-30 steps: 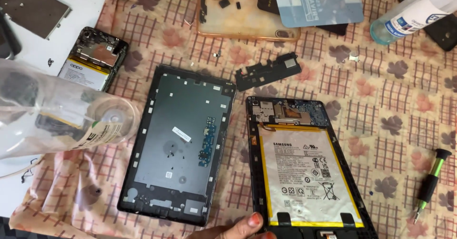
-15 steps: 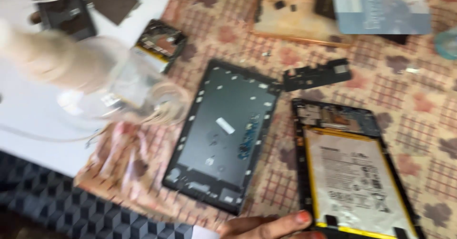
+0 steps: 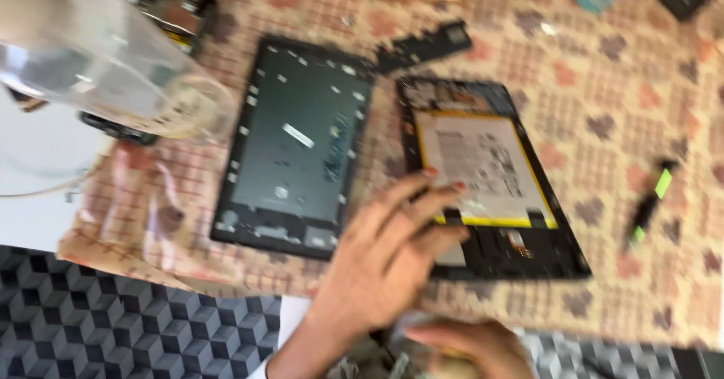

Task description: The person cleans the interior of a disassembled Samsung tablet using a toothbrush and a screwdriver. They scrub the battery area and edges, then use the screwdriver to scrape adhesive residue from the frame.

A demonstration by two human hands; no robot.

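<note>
On a patterned cloth, the person's left hand (image 3: 392,254), fingers spread and holding nothing, rests on the lower edge of the opened tablet (image 3: 490,179) with its exposed battery (image 3: 483,164); the right hand (image 3: 471,345), near the bottom edge, is blurred, grip unclear; a fingertip pressing the soft battery could dent it.

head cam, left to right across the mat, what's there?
Clear plastic bag → empty dark tablet back shell → opened tablet with yellow-edged battery, fingertips of one hand resting on its near left side → black-and-green screwdriver.
</note>
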